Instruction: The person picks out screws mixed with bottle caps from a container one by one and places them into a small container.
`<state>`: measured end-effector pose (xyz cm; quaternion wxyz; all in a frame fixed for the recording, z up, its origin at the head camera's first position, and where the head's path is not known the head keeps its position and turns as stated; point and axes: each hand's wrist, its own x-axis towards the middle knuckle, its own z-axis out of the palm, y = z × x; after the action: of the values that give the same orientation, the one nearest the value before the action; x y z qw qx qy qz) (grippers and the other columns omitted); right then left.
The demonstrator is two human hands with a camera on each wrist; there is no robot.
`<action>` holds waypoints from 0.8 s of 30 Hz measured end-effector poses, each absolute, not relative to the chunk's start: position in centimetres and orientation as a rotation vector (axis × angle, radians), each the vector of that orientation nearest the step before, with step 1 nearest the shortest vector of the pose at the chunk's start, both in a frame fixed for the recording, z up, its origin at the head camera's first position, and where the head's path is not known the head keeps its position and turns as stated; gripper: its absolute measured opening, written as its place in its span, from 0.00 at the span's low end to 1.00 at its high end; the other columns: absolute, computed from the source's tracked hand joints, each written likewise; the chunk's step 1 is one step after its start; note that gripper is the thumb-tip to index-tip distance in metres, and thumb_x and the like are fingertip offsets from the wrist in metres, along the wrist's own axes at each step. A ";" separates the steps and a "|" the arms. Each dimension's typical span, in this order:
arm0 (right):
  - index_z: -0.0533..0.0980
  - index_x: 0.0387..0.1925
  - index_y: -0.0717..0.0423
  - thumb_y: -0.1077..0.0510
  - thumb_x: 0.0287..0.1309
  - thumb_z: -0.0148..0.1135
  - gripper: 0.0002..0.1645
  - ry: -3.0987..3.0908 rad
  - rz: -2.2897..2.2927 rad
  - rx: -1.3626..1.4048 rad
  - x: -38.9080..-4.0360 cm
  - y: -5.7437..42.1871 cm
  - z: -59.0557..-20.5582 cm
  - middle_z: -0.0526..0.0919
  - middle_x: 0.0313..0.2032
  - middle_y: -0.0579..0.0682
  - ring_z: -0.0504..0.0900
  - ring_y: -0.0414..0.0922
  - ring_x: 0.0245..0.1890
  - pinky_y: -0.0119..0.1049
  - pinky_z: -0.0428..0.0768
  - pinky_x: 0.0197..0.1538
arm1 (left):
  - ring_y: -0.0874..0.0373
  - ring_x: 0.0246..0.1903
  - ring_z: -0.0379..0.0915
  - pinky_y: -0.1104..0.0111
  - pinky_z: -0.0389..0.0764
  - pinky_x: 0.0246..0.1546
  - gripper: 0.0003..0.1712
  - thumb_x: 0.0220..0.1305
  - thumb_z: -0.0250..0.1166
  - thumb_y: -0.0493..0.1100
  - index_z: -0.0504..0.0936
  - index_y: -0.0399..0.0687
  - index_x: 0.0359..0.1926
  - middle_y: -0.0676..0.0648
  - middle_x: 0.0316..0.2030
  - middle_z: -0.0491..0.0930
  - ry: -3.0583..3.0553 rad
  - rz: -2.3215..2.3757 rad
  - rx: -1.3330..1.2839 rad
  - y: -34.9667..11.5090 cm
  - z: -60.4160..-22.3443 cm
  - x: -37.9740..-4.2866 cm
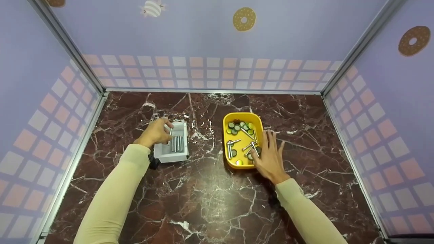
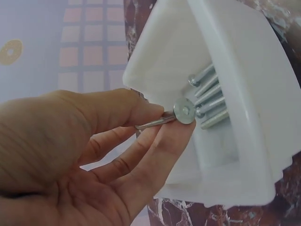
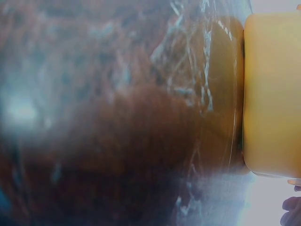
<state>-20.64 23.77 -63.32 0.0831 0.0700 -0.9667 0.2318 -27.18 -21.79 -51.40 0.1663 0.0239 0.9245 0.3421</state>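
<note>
My left hand (image 1: pixel 156 133) is over the white bin (image 1: pixel 171 158) on the left. Between thumb and fingertips it pinches a flat-headed bolt (image 2: pixel 184 111), whose round head shows in the left wrist view. Several more metal bolts (image 2: pixel 214 101) lie side by side inside the bin. At the yellow tray (image 1: pixel 242 115), my right hand (image 1: pixel 270 160) rests over the right edge with its fingers extended, the thumb reaching inside near some bolts (image 1: pixel 251 146). The right wrist view has mostly the tray's outer wall (image 3: pixel 275 94), with a few fingertips (image 3: pixel 292 203) at the corner.
Loose bolts and several round caps (image 1: pixel 235 127), green and grey, lie in the yellow tray. Both containers stand on a dark red marbled tabletop (image 1: pixel 203 193). Patterned lilac panels (image 1: pixel 203 40) enclose the back and both sides.
</note>
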 end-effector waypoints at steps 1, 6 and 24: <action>0.50 0.94 0.65 0.37 0.83 0.57 0.57 -2.886 0.691 0.208 -20.6 23.8 -63.3 0.52 0.93 0.71 0.48 0.73 0.95 0.86 0.39 0.89 | 0.63 0.25 0.82 0.77 0.82 0.27 0.29 0.62 0.70 0.27 0.84 0.29 0.66 0.38 0.42 0.90 2.643 0.949 0.074 -21.8 -51.4 -27.2; 0.50 0.94 0.65 0.37 0.83 0.59 0.57 -2.881 0.688 0.203 -20.7 23.8 -63.4 0.53 0.93 0.71 0.48 0.73 0.95 0.86 0.40 0.89 | 0.62 0.25 0.80 0.74 0.81 0.29 0.28 0.61 0.69 0.27 0.85 0.26 0.63 0.46 0.30 0.85 2.716 0.814 0.118 -21.6 -51.4 -27.4; 0.51 0.93 0.66 0.39 0.82 0.60 0.57 -2.873 0.708 0.203 -20.7 23.8 -63.3 0.53 0.92 0.72 0.49 0.73 0.95 0.85 0.39 0.89 | 0.23 0.60 0.89 0.38 0.91 0.65 0.24 0.59 0.71 0.24 0.90 0.23 0.59 0.21 0.59 0.89 2.860 0.488 0.180 -19.7 -52.0 -27.4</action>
<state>-20.75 23.79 -63.34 0.0876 0.0682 -0.9650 0.2376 -27.37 -19.68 -51.97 0.1169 0.0614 0.9771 0.1666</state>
